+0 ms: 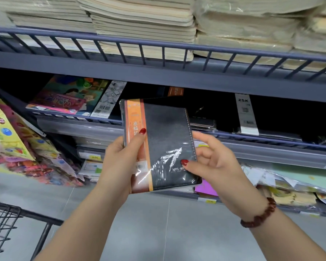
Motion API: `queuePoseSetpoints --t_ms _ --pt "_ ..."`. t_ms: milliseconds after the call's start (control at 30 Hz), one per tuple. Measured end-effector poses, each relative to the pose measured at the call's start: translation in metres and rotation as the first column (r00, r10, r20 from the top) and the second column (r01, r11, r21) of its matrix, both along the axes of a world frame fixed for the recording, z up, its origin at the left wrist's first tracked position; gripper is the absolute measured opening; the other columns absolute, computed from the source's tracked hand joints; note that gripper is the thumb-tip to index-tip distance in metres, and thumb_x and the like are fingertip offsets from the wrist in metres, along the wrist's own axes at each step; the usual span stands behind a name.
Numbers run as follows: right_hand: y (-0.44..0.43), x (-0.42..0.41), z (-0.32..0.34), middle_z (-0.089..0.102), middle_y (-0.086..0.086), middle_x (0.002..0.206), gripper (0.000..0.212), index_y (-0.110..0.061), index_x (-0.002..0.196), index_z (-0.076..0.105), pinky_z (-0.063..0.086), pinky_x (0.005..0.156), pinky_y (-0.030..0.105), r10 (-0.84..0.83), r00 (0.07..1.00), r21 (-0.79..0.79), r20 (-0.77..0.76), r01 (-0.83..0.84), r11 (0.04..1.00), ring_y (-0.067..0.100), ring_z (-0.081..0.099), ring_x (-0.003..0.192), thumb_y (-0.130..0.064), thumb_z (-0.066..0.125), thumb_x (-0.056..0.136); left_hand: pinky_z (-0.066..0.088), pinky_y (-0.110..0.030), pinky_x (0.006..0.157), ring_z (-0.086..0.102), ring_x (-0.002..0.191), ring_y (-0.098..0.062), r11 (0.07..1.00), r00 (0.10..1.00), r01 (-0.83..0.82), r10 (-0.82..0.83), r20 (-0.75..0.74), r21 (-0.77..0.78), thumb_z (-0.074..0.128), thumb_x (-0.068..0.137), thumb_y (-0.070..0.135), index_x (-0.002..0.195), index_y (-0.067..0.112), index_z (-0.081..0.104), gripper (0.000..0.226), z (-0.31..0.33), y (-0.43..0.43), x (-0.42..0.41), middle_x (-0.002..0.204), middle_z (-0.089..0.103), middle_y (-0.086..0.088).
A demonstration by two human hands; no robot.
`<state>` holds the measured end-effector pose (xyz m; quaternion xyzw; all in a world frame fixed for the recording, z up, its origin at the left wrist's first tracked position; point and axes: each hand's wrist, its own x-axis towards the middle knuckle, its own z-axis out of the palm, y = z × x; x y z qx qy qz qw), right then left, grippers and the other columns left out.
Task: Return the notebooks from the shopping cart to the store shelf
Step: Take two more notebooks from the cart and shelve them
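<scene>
You are in the placing step: 1 notebook [167, 140] is out of the shopping cart [0, 223], which sits down and to the left of your left forearm, and it has not yet reached the store shelf [252, 137].

Both hands are on it. Your left hand [119, 161] grips the left edge, thumb laid across the orange band on the front and fingers hidden behind. Your right hand [213, 161] pinches the lower right corner, thumb on the dark cover, fingers behind the right edge. The notebook stands nearly upright between your 2 hands, cover facing you, tilted slightly to the left, in glossy wrap.

The tier just beyond your hands carries dark notebooks [199, 113] lying flat, and 1 further back [175, 91] seems to show a similar orange band. That looks like the matching place, though the back of the tier is too dark to be sure.

For the next move, you will likely need to tip the notebook flat, lift it over the low front rail and slide it forward onto that dark pile. The board above hangs low over the tier, so keep the top edge down as it goes in. The wrap looks slippery, so keep at least 1 hand firmly on it until it rests.

How many notebooks remain in the cart cannot be told from here.
</scene>
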<state>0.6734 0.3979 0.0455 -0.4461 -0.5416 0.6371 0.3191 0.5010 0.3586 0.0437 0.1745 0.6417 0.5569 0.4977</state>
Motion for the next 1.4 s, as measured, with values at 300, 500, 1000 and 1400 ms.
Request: queuePoseSetpoints --t_ms 300,500,1000,1400 --pt "0.028 0.014 0.005 0.072 0.001 0.104 0.04 -0.028 0.114 0.061 0.052 0.08 0.018 -0.204 0.976 0.111 -0.075 0.211 0.971 0.011 0.068 0.095 -0.001 0.063 0.085 0.055 -0.022 0.08 0.06 0.114 -0.007 0.941 0.967 0.251 -0.235 -0.094 0.226 0.088 0.049 0.008 0.136 0.02 0.043 0.098 -0.006 0.002 0.0 0.123 0.062 0.011" --pt "0.039 0.028 0.006 0.052 -0.005 0.113 0.07 -0.041 0.118 0.054 0.049 0.09 0.02 -0.055 0.945 0.333 0.322 -0.059 0.941 0.006 0.06 0.097 -0.034 0.084 0.055 0.044 -0.039 0.104 0.06 0.116 -0.011 0.939 0.958 0.226 -0.166 -0.235 0.26 0.075 0.056 0.01 0.125 0.021 0.053 0.074 -0.012 0.02 0.002 0.12 0.066 0.005" --pt "0.092 0.014 -0.003 0.063 -0.005 0.124 0.052 -0.019 0.124 0.061 0.046 0.1 0.029 -0.308 0.844 0.461 0.438 0.083 0.883 0.012 0.06 0.111 -0.03 0.076 0.076 0.046 -0.029 0.101 0.061 0.11 -0.012 0.939 0.837 0.302 -0.177 -0.517 0.167 0.081 0.069 0.011 0.128 0.012 0.055 0.064 -0.016 0.091 -0.014 0.118 0.065 0.004" --pt "0.091 0.015 0.002 0.061 0.002 0.127 0.052 -0.02 0.132 0.053 0.044 0.103 0.032 -0.272 0.785 0.484 0.557 -0.04 0.874 0.017 0.06 0.111 -0.031 0.068 0.084 0.051 -0.022 0.089 0.064 0.103 -0.01 0.957 0.779 0.276 -0.172 -0.603 0.084 0.081 0.071 0.02 0.125 0.013 0.056 0.06 -0.017 0.095 -0.013 0.116 0.065 0.002"
